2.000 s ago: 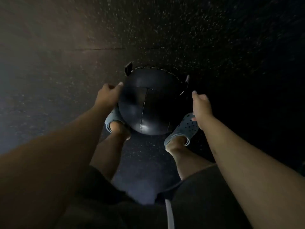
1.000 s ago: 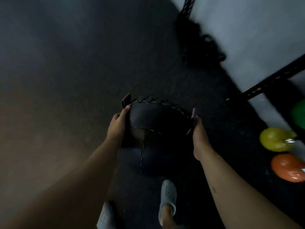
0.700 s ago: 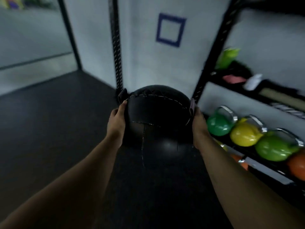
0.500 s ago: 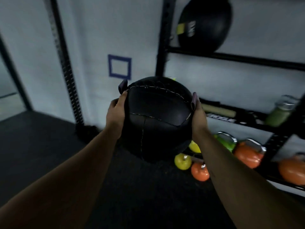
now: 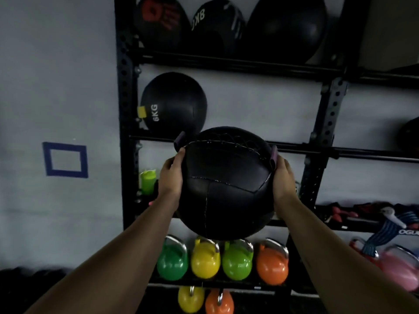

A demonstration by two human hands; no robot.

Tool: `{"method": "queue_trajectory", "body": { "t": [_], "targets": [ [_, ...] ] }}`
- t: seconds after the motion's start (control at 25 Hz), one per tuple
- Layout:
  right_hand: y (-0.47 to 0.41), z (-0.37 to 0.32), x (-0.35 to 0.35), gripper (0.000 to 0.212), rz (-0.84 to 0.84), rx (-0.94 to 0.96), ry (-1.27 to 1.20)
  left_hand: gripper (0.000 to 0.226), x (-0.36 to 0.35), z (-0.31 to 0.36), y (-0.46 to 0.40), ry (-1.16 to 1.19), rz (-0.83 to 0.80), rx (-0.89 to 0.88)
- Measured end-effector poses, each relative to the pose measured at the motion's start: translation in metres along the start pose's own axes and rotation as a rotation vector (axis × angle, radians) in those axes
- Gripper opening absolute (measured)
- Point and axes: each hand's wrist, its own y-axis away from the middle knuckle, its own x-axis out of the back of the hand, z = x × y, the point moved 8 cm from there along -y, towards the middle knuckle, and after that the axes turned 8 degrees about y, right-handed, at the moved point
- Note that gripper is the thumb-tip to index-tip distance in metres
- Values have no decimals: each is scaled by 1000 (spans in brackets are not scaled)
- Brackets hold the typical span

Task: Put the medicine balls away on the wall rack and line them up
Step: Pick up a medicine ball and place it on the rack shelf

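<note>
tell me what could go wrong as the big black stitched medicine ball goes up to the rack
The big black stitched medicine ball is held only by the left hand and right hand pressing its sides, so it might slip onto the coloured kettlebells below. It could also knock the black 6KG ball along its shelf.

Five black medicine balls are showing: three on the top shelf [image 5: 226,23], one marked 6KG [image 5: 173,105] below, one held [image 5: 226,184]. Seven kettlebells are sitting low: two green [image 5: 172,266], two yellow [image 5: 205,264], two orange [image 5: 272,266], one pink [image 5: 399,273].
</note>
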Motion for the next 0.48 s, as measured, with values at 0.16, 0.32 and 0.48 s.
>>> {"method": "queue_trajectory", "body": {
  "t": [0.16, 0.32, 0.48],
  "targets": [
    [-87, -32, -25, 24, -28, 83, -47, 62, -55, 25, -76, 13, -39, -102],
    [-176, -53, -66, 30, -30, 143, -110, 81, -101, 51, -165, 58, -85, -174],
    [-256, -67, -83, 29, 28, 200, -144, 88, -155, 66, -237, 69, -143, -212]
  ]
}}
